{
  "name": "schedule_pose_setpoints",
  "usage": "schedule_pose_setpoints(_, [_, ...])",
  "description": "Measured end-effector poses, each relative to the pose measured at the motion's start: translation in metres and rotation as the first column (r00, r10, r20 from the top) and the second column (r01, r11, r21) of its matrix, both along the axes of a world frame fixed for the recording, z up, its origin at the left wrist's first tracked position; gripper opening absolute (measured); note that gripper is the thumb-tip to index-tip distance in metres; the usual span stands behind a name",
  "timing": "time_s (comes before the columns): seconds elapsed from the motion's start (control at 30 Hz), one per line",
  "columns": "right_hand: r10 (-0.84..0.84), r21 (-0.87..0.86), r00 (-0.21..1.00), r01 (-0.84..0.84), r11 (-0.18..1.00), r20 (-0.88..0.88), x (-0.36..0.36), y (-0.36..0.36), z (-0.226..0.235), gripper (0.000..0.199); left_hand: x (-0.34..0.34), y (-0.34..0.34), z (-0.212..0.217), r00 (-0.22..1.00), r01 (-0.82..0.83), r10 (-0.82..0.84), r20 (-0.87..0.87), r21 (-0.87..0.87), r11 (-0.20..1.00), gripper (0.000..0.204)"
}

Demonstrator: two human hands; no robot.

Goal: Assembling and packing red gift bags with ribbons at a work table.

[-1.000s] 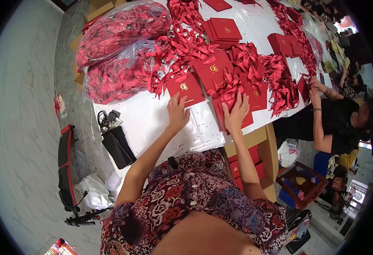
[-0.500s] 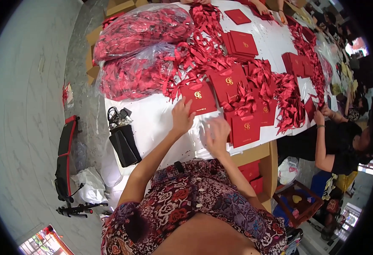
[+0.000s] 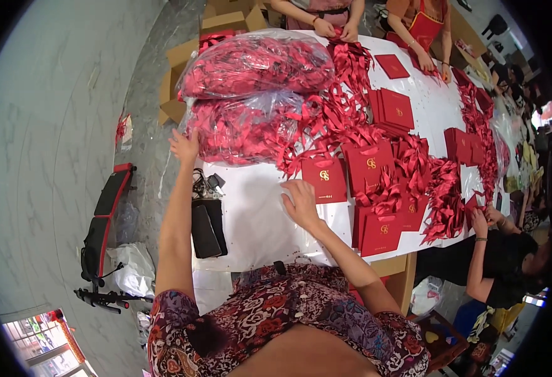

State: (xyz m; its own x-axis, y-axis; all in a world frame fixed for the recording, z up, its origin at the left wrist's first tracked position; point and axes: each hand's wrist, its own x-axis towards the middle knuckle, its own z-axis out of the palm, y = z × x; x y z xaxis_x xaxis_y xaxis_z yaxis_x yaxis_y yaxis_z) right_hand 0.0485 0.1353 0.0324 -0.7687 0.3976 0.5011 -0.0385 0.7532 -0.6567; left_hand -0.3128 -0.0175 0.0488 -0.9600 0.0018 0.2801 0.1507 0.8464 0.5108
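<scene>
My left hand, fingers spread, is at the left side of a clear plastic bag full of red ribbons; whether it touches the bag I cannot tell. Above that bag lies a second stuffed bag. My right hand holds nothing, its fingers apart, over the white table beside a red gift bag with a gold emblem. More red gift bags lie to the right, some half covered by loose red ribbons. A front stack sits near the table's edge.
A black pouch and a bundle of keys lie on the white table at left. Cardboard boxes stand behind the bags. Co-workers' hands handle ribbons at the far side, and another person works at right.
My left hand has moved left and away, from the near gift bag to the ribbon bag's side. My right hand has moved slightly left on the table. The view has shifted.
</scene>
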Motion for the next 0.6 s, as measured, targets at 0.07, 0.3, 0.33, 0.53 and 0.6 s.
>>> schedule_pose_setpoints(0.07, [0.011, 0.002, 1.0, -0.011, 1.0, -0.002, 0.005, -0.007, 0.006, 0.027, -0.026, -0.019, -0.008, 0.99, -0.05, 0.053, 0.13, -0.021, 0.999, 0.091])
schedule_pose_setpoints(0.3, [0.005, -0.012, 0.998, -0.004, 1.0, 0.069, 0.037, -0.009, -0.005, 0.026, -0.008, -0.014, -0.016, 0.994, 0.062, -0.063, -0.092, -0.017, 0.998, 0.041])
schedule_pose_setpoints(0.33, [0.006, -0.011, 0.998, -0.005, 1.0, 0.068, 0.039, -0.007, -0.005, 0.026, -0.004, -0.013, -0.006, 0.993, 0.078, -0.079, -0.091, -0.011, 0.997, 0.039])
schedule_pose_setpoints(0.53, [-0.017, -0.059, 0.997, 0.022, 0.998, 0.079, 0.041, -0.007, -0.006, 0.025, 0.011, 0.002, 0.063, 0.929, 0.323, -0.276, -0.247, 0.176, 0.93, 0.036])
schedule_pose_setpoints(0.6, [-0.01, -0.068, 0.997, 0.015, 0.998, 0.07, 0.043, -0.011, -0.011, 0.027, 0.028, 0.017, 0.095, 0.903, 0.38, -0.312, -0.296, 0.213, 0.9, 0.034])
